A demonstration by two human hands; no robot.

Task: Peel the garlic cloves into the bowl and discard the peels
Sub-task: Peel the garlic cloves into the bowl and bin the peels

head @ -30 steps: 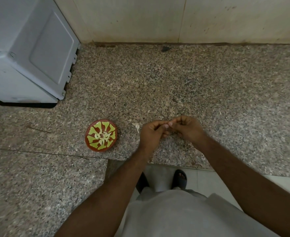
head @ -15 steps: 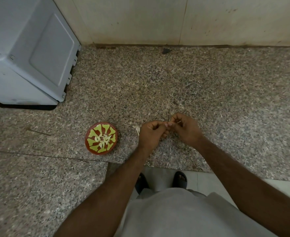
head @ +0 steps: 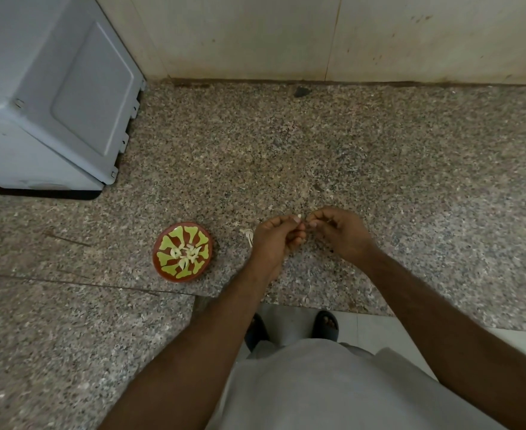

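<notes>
— Presently, where are the hands?
— Left hand [head: 275, 240] and right hand [head: 341, 232] meet above the granite counter [head: 348, 144] near its front edge, fingertips curled, both pinching one small garlic clove [head: 299, 216] between them.
— And the bowl?
— The red-and-green bowl [head: 162, 268] sits left of the hands, near the front edge, with pale peeled cloves [head: 186, 255] inside. Loose peels [head: 248, 234] lie just beside the left hand.

Dim, flat indoor light, soft shadows, no glare. Wide-angle bending at edges; slight softness, bottom edge blurred.
</notes>
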